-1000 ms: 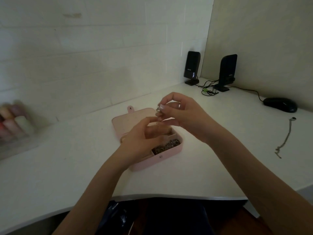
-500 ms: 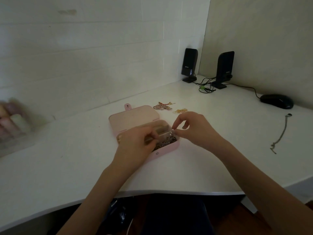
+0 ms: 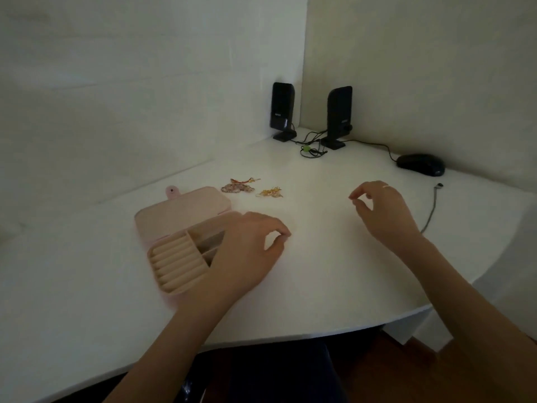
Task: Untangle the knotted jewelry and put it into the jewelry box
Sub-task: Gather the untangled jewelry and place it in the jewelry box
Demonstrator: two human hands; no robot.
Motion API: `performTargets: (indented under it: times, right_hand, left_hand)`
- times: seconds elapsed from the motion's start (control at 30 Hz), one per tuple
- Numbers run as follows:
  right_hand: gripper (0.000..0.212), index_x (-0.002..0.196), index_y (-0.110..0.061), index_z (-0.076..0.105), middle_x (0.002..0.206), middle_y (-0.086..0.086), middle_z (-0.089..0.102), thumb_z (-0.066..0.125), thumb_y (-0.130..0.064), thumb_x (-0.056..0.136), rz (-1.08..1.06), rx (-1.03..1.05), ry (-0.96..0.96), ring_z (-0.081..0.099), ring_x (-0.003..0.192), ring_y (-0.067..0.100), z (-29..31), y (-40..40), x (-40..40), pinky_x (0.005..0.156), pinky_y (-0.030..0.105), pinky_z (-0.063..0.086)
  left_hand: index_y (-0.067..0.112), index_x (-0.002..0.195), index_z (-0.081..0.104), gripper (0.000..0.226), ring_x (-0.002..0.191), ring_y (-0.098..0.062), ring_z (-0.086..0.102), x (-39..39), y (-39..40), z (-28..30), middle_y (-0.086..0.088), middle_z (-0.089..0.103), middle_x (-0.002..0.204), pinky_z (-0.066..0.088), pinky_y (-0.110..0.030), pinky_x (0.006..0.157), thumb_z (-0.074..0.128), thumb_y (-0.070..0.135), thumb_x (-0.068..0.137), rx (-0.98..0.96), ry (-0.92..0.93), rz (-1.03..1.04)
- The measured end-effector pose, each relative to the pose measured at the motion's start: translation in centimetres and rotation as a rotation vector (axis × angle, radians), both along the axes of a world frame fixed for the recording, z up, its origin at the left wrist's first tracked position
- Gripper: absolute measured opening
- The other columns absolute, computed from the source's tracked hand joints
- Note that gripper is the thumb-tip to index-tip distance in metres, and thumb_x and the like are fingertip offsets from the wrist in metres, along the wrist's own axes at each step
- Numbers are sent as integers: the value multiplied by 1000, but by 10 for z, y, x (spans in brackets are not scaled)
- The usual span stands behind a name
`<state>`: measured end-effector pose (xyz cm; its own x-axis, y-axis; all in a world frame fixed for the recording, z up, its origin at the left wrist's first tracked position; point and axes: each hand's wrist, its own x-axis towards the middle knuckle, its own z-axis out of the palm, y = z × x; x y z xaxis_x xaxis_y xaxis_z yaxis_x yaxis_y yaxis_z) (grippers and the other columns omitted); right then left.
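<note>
The pink jewelry box (image 3: pixel 180 219) lies open on the white desk (image 3: pixel 319 271), lid flat behind it and ring rolls showing at its left. My left hand (image 3: pixel 247 251) hovers over the box's right compartments and hides them; its fingers are loosely curled and hold nothing. My right hand (image 3: pixel 383 210), wearing a ring, hangs above the desk further right, fingers loosely curled and empty. A thin silver chain (image 3: pixel 433 207) lies stretched out near the desk's right edge, just right of that hand. Behind the box lie a pink-red jewelry piece (image 3: pixel 236 186) and a small gold piece (image 3: pixel 270 192).
Two black speakers (image 3: pixel 282 110) (image 3: pixel 338 114) stand in the far corner with tangled cables (image 3: pixel 311 148) between them. A black mouse (image 3: pixel 421 164) sits at the back right. The desk's curved front edge runs close to my body.
Both hands came down from holding a chain over the box and then let go. My right hand has drawn away to the right; the left now hovers over the box's right side.
</note>
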<state>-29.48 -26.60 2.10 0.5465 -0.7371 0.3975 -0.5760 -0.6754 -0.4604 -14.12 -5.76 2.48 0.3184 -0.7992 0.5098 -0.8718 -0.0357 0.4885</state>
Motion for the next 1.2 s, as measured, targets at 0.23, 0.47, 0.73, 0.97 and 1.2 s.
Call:
performTargets:
  times: [0.23, 0.47, 0.73, 0.97, 1.2]
  right_hand:
    - [31, 125, -9, 57, 131, 17, 54, 41, -8, 99, -299, 61, 19, 48, 120, 32, -11, -83, -66, 101, 40, 38]
    - [40, 139, -10, 45, 133, 22, 50, 34, -12, 101, -391, 108, 116, 45, 120, 38, -17, -147, -73, 101, 46, 38]
    - [32, 120, -9, 62, 120, 21, 53, 43, 1, 96, -465, 74, 50, 46, 112, 33, -25, -158, -58, 91, 36, 42]
    - [15, 96, -17, 68, 92, 5, 70, 69, -7, 85, -120, 296, -206, 62, 82, 10, -6, -110, -52, 80, 21, 46]
    - [18, 98, -9, 70, 85, 11, 71, 67, 2, 84, 428, 393, -404, 70, 78, 20, 62, -16, -26, 77, 25, 57]
  left_hand:
    - [19, 92, 72, 21, 93, -14, 61, -41, -70, -4, 7, 71, 93, 45, -36, 91, 53, 22, 85, 123, -86, -222]
    - [17, 97, 71, 15, 101, -14, 58, -58, -116, -8, 4, 70, 99, 40, -34, 97, 58, 14, 90, 140, -58, -264]
    - [15, 94, 70, 21, 92, -17, 61, -57, -120, -25, 2, 70, 91, 47, -35, 90, 53, 19, 83, 127, -69, -277]
    - [16, 122, 56, 31, 109, -3, 52, -58, -124, -22, 9, 59, 115, 36, -15, 98, 61, 15, 91, 120, 202, -231]
    - [13, 121, 51, 25, 99, -9, 63, -71, -136, 11, 2, 68, 101, 46, -24, 92, 51, 9, 97, 161, 806, -346]
